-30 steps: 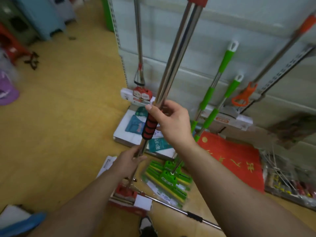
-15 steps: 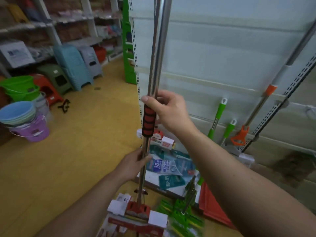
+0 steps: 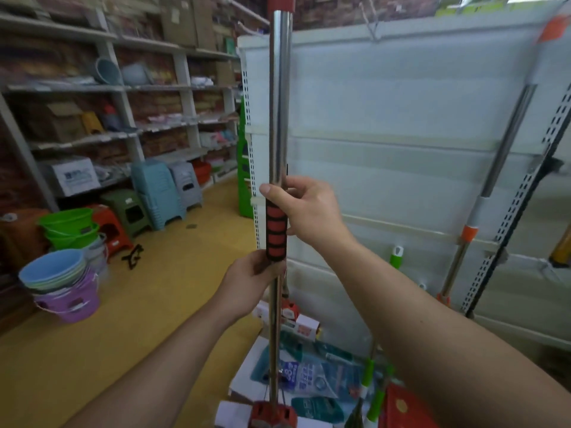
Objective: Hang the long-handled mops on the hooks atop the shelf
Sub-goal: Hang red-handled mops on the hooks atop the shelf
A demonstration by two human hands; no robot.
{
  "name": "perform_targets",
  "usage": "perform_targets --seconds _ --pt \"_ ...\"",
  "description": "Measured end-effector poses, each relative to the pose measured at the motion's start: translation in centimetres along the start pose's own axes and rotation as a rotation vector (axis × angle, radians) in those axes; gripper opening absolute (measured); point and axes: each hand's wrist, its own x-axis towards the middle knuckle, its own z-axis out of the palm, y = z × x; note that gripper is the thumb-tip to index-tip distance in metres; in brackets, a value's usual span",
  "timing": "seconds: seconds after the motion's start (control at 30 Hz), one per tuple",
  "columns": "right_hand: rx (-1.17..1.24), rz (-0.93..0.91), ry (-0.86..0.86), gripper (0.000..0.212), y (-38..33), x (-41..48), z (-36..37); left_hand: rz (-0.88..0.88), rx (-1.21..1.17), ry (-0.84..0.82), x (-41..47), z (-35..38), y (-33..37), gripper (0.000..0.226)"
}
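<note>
Right hand (image 3: 304,208) and, lower, left hand (image 3: 250,279) clenched fingers round the upright mop (image 3: 279,103) before the shelf (image 3: 401,103); a second mop (image 3: 506,137) leaned there, buckets (image 3: 61,282) left.

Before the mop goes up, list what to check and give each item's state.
1. Right hand grips the mop pole just above the foam grip: ok.
2. Left hand grips the pole at the foam grip's lower end: ok.
3. Pole upright: ok.
4. Wire hook atop the shelf panel bare: ok, as far as the blur allows.
5. Pole top lined up with that hook: not ok, it stands to the hook's left.
6. Hanging hole in the red cap: cannot tell, cut off by the frame edge.
</note>
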Motion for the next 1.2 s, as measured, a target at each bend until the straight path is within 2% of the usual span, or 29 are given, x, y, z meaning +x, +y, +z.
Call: perform_targets --seconds 0.2,0.37,0.5,0.6,0.67,0.77,1.03,1.2 --pt "-0.043 -0.002 -0.031 0.026 -1.1 1.5 -3.2 0.007 0.02 0.063 1.4 2.0 2.7 0.014" --pt "-0.099 0.053 -0.073 0.023 -0.7 2.6 -4.8 -0.035 0.025 0.04 2.7 3.5 2.7 0.018" --pt "-0.166 0.072 -0.092 0.054 -0.1 3.8 -5.4 -0.038 0.03 0.025 3.8 4.4 2.6 0.017" --pt "-0.227 0.067 -0.085 0.059 0.1 4.8 -5.3 -0.025 0.024 0.015 5.0 4.3 2.0 0.016" --pt "-0.245 0.074 -0.077 0.051 0.0 5.4 -5.2 -0.015 0.015 -0.001 5.9 3.8 1.6 0.015" --pt "-0.264 0.098 -0.048 0.043 -0.4 6.8 -4.7 0.01 0.006 -0.039 7.6 2.9 1.2 0.014" --pt "-0.254 0.051 0.138 0.048 -0.8 12.0 0.0 0.06 -0.017 -0.153 13.2 -1.2 -1.9 0.016" --pt "-0.262 0.071 0.197 0.045 -0.4 14.0 3.0 0.013 -0.077 -0.192 15.7 -3.8 -4.0 0.014"
